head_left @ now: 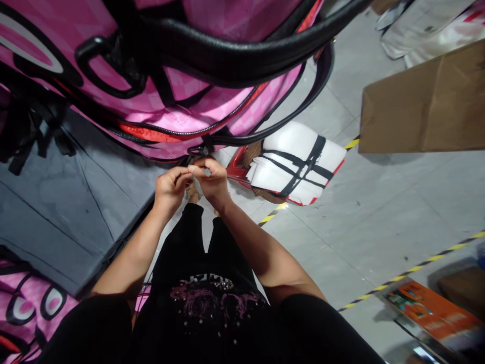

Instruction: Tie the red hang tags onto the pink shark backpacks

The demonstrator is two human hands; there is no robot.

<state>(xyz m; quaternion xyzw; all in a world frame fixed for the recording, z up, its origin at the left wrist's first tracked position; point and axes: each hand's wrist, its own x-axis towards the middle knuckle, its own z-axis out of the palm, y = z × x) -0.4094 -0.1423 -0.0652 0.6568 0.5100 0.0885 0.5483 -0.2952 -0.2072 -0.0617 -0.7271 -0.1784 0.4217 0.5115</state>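
Note:
A large pink checkered bag (227, 108) with black handles, a zipper and red lining at its opening fills the upper part of the view. At its lower edge, below a small black clip (197, 150), my left hand (170, 188) and my right hand (212, 179) meet with their fingertips together. Both hands are closed in a pinch. A tiny red bit shows between the fingertips, too small to make out. The bag's black strap end hangs just above my fingers.
A stool with a white pad tied by black straps (295, 162) stands right of my hands. A grey surface (76, 202) lies left, another pink bag (34, 303) lower left. A cardboard box (420, 101) and an orange box (432, 308) are right.

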